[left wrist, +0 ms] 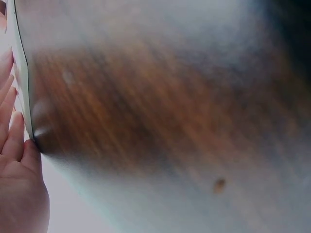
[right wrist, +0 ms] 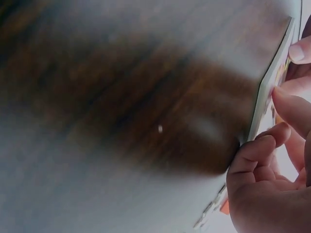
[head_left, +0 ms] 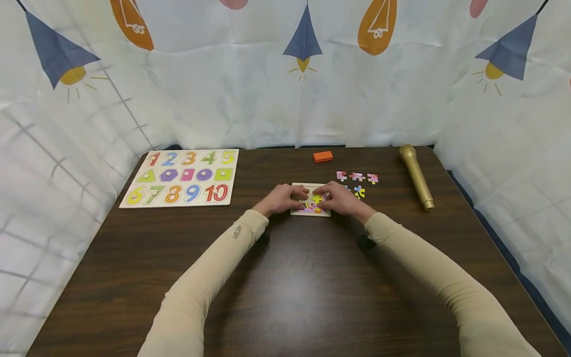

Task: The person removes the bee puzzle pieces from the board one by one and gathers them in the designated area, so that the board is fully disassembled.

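A small, light-framed puzzle tray (head_left: 311, 214) lies flat near the far edge of a dark wooden desk (head_left: 285, 277), between a person's two hands. Patterned pieces (head_left: 308, 210) fill its near side; a yellow piece (head_left: 317, 199) sits by the fingertips, and part of the base looks bare.

The left hand (head_left: 282, 199) is loosely spread at the tray's left side, touching it and apparently pinching nothing. The right hand (head_left: 342, 199) reaches over the right side, its smaller fingers bent; whether thumb and forefinger grip a piece cannot be told.

The step looks like seating a piece. Good handling would mean steadying the frame with the left hand, lining up tabs and colours, then pressing evenly rather than forcing a corner.

Just beyond the right hand lie loose pieces (head_left: 357, 176), some partly covered by it. Farther out are an orange block (head_left: 323, 156), a number board (head_left: 180, 183) at left and a gold microphone-like object (head_left: 417, 177) at right.
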`<action>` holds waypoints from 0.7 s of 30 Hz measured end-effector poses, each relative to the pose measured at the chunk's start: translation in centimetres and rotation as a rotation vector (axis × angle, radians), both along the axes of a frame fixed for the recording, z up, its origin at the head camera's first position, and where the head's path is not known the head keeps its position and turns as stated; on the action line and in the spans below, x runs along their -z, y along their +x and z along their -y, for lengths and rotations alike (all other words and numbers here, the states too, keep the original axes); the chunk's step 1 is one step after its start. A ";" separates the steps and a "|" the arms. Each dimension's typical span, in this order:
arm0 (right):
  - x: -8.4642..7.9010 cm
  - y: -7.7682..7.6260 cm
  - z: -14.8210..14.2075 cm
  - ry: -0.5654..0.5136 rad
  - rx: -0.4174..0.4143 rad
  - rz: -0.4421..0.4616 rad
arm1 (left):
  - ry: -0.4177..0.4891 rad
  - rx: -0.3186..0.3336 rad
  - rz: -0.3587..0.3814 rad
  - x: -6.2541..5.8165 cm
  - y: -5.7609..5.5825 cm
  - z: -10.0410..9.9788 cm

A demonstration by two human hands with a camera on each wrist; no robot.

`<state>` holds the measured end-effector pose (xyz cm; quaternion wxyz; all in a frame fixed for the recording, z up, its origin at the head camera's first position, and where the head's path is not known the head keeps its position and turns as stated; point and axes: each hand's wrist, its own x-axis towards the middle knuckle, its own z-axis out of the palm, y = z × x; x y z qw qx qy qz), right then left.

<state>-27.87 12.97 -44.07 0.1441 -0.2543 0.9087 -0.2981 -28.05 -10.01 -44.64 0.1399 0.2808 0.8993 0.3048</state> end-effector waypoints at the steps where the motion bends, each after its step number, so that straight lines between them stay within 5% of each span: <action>1: 0.0 0.0 -0.1 0.000 -0.002 -0.009 | 0.000 0.001 -0.001 0.0 0.0 0.0; 21: -0.6 -0.3 -0.2 0.039 -0.030 -0.099 | 0.001 0.006 0.002 -0.1 -0.2 -0.1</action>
